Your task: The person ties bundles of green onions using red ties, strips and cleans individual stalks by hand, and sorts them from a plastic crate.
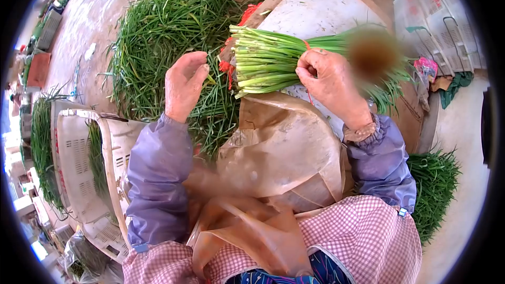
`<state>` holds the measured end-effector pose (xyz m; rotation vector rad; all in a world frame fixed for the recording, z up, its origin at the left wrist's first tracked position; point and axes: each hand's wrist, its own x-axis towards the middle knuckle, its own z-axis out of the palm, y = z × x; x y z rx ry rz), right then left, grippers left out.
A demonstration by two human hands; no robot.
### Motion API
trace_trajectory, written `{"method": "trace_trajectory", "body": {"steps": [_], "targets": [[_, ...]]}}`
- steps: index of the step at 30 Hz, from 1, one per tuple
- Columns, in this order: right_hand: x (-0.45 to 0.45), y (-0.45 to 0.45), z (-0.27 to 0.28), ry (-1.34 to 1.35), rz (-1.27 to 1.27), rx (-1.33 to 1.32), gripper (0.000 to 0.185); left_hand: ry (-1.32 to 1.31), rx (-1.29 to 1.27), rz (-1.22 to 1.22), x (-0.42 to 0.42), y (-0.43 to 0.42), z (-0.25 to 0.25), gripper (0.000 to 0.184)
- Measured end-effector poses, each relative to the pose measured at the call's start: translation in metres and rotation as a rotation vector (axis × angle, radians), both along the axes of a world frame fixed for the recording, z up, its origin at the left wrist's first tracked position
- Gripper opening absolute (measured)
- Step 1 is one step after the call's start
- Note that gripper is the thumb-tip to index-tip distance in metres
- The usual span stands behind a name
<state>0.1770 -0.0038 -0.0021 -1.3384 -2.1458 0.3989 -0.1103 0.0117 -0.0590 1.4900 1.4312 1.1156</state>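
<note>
A pale, brown-stained floor [84,26] was brightly lit at the upper left. White slotted crates [439,26] were stacked at the upper right, near a crumpled dark green cloth [457,90]. A reddish box [38,70] was seen at the left, among clutter blurred beyond recognition.
</note>
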Motion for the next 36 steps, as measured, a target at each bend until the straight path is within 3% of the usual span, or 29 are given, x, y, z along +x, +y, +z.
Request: {"method": "trace_trajectory", "body": {"steps": [1,3,4,7,8,10,11,13,14,16,17,18,20,22,26,32,34,36], "targets": [[-0.001,0.0,0.007,0.044,0.0,-0.116,0.006,0.042,0.009,0.004,-0.002,0.0,0.002,0.027],[-0.019,-0.016,0.027,0.384,0.152,-0.47,0.009,0.089,0.013,0.032,-0.006,0.001,0.009,0.027],[-0.033,-0.032,0.043,0.498,0.259,-0.507,0.008,-0.021,0.103,0.07,-0.008,0.002,0.003,0.021],[-0.06,-0.069,0.067,0.355,0.872,-0.336,0.008,0.117,0.045,0.156,-0.015,0.002,0.017,0.013],[-0.068,-0.085,0.059,0.369,0.937,-0.438,0.013,0.28,0.015,0.155,-0.02,0.003,0.02,0.016],[-0.064,-0.077,0.063,0.036,0.874,-0.228,0.011,0.814,0.571,0.206,-0.019,0.008,0.016,0.015],[-0.057,-0.072,0.064,0.033,0.874,-0.227,0.011,0.812,0.573,0.207,-0.019,0.007,0.015,0.015],[-0.029,-0.067,0.064,0.21,0.372,-0.062,0.008,1.124,0.763,0.303,-0.011,0.004,0.028,0.013],[-0.014,-0.075,0.065,0.4,0.205,-0.223,0.006,1.227,0.828,0.342,-0.011,0.004,0.03,0.012],[0.016,-0.083,0.057,0.645,-0.116,-0.425,0.003,0.183,-0.105,0.072,-0.022,0.009,0.021,0.015],[0.028,-0.082,0.043,0.699,-0.264,-0.464,0.003,0.406,0.085,0.126,-0.018,0.014,0.021,0.024],[0.036,-0.081,0.023,0.702,-0.262,-0.457,0.003,0.457,0.241,0.124,-0.014,0.02,0.023,0.027],[0.045,-0.078,-0.019,0.71,-0.349,-0.306,0.006,0.356,0.274,0.121,0.006,0.032,0.037,0.027],[0.044,-0.08,-0.036,0.621,-0.359,-0.348,0.008,0.288,0.322,-0.009,0.025,0.036,0.049,0.019],[0.033,-0.073,-0.031,0.363,-0.294,-0.326,0.013,0.519,0.408,-0.096,0.059,0.027,0.053,0.013],[0.034,-0.068,-0.036,0.516,-0.287,-0.475,0.013,0.521,0.411,-0.09,0.067,0.021,0.041,0.016],[0.033,-0.069,-0.04,0.571,-0.318,-0.534,0.013,0.608,0.64,-0.089,0.068,0.019,0.043,0.014],[0.035,-0.068,-0.045,0.557,-0.319,-0.501,0.013,0.623,0.693,-0.105,0.067,0.019,0.041,0.013]]}}
